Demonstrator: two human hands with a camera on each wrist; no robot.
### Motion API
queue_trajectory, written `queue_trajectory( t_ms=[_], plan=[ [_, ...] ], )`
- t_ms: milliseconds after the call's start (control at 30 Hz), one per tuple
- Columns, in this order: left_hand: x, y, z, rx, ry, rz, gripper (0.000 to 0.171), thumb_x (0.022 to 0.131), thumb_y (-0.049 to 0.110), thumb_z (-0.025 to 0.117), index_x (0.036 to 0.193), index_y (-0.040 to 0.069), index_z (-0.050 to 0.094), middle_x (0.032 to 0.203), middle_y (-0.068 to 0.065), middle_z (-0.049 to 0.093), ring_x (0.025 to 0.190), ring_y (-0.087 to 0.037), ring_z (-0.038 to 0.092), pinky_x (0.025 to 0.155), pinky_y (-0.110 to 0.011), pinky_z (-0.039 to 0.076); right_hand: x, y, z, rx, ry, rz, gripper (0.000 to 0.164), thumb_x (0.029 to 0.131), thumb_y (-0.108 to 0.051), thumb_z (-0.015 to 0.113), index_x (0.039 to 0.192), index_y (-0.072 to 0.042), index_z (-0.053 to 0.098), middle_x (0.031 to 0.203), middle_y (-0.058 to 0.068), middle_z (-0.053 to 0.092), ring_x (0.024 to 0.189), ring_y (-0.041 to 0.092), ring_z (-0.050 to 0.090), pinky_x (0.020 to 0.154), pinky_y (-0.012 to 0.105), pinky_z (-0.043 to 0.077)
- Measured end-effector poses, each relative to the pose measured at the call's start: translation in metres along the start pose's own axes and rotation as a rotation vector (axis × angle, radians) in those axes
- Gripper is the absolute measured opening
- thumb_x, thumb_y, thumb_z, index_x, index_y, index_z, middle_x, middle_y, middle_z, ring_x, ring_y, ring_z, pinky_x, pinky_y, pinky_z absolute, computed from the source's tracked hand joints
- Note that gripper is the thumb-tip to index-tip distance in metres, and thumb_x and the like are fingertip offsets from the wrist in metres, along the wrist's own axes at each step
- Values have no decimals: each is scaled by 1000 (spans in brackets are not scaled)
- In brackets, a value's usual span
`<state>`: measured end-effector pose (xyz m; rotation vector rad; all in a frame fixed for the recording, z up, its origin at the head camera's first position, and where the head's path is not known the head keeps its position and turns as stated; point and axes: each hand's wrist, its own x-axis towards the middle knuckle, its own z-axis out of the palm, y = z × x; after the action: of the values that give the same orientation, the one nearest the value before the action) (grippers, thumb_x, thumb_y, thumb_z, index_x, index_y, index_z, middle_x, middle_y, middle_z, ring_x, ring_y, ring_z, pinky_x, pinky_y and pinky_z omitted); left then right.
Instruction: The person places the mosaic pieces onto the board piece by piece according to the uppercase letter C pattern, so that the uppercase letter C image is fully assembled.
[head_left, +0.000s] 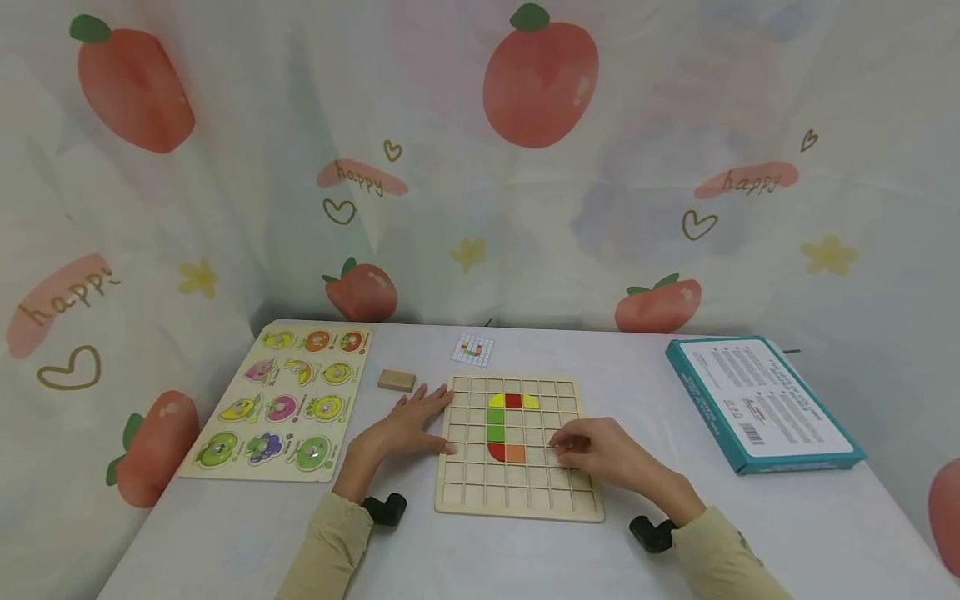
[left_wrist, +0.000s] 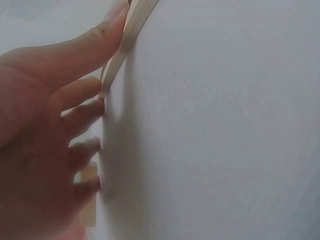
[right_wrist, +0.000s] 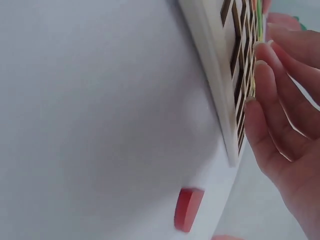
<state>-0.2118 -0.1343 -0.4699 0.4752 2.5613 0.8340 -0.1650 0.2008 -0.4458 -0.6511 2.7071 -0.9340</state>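
In the head view a wooden grid board (head_left: 519, 498) lies on the table, with green, red, yellow and orange pieces (head_left: 496, 423) set in an open-sided shape. My left hand (head_left: 405, 429) rests at its left edge, fingers spread. The left wrist view shows that thumb and fingertips against the board's side (left_wrist: 125, 50). Over the right-hand squares is my right hand (head_left: 600, 450), fingers bent, thumb and index tips close together; I cannot tell whether a piece is between them. A red piece (right_wrist: 188, 210) lies on the table past the board in the right wrist view.
Behind the board lie a small pattern card (head_left: 473, 350) and a wooden block (head_left: 397, 380). A fruit puzzle board (head_left: 300, 400) occupies the left side, and a teal-edged box (head_left: 772, 408) the right. A printed cloth (head_left: 480, 225) hangs behind the table.
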Motion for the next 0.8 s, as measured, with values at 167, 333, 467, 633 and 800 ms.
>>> queue_trajectory(
  t_ms=[167,333,467,633,800],
  plan=[
    [-1,-1,0,-12,4,15,91,86,35,83,161,12,36,171,-6,25,161,-35,7,130,-56,4,-10,8,-7,-30,40,25,16,89,-10,77,106,-10,77,89,-7,68,79,6,55,68,20,50],
    [0,-2,1,-5,5,21,90,87,34,82,161,12,36,171,-7,25,161,-35,7,130,-56,5,-20,16,-16,-47,73,74,19,88,-9,77,107,-9,76,88,-7,66,79,9,54,67,21,49],
    [0,-2,1,13,9,21,91,87,35,82,161,13,35,171,-6,25,161,-36,8,130,-56,5,-28,24,-22,-70,89,115,21,87,-9,79,107,-10,76,88,-7,65,79,10,54,66,21,49],
    [0,-2,1,25,15,19,92,86,38,83,161,14,36,171,-5,25,161,-35,8,130,-56,6,-35,38,-29,-82,97,157,22,87,-12,80,108,-10,75,89,-6,66,80,11,55,67,21,50],
    [0,-1,1,23,14,18,92,86,38,83,161,14,36,171,-5,25,161,-35,9,130,-56,7,-42,48,-35,-66,75,201,25,86,-13,81,110,-8,74,92,-4,67,83,14,56,70,21,51]
  ],
)
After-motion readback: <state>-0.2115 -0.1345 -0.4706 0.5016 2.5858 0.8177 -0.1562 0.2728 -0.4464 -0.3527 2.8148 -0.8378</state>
